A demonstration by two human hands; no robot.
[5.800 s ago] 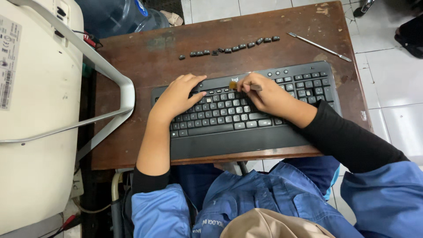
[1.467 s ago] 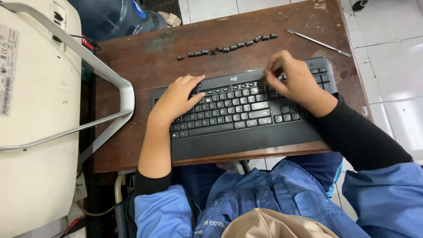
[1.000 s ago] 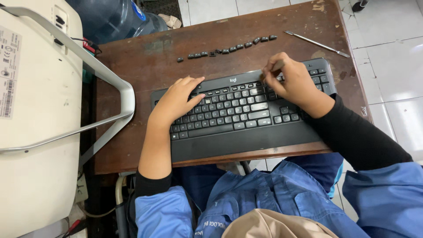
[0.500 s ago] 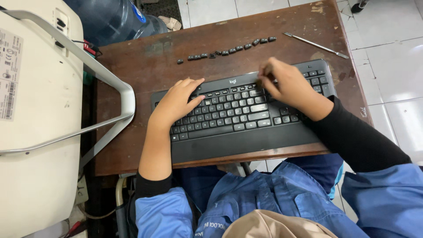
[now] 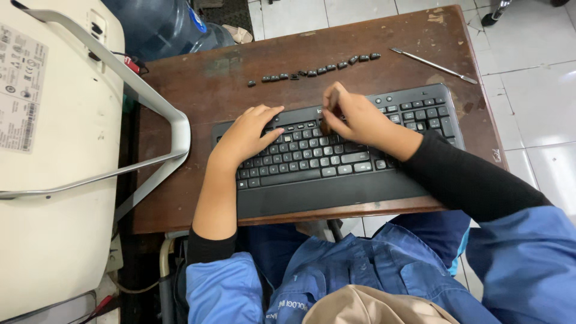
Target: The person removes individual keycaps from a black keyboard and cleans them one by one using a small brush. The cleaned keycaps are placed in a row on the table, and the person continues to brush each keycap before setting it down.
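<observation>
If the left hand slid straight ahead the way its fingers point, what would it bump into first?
Probably the right hand, which sits close ahead over the black keyboard. The left hand points up and rightward across the keys; how high each hand sits is unclear.

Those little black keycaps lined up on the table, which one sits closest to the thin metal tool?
The keycap at the right end of the row. It sits highest and farthest right on the wooden table, so only a short bare gap separates it from the thin metal tool.
</observation>
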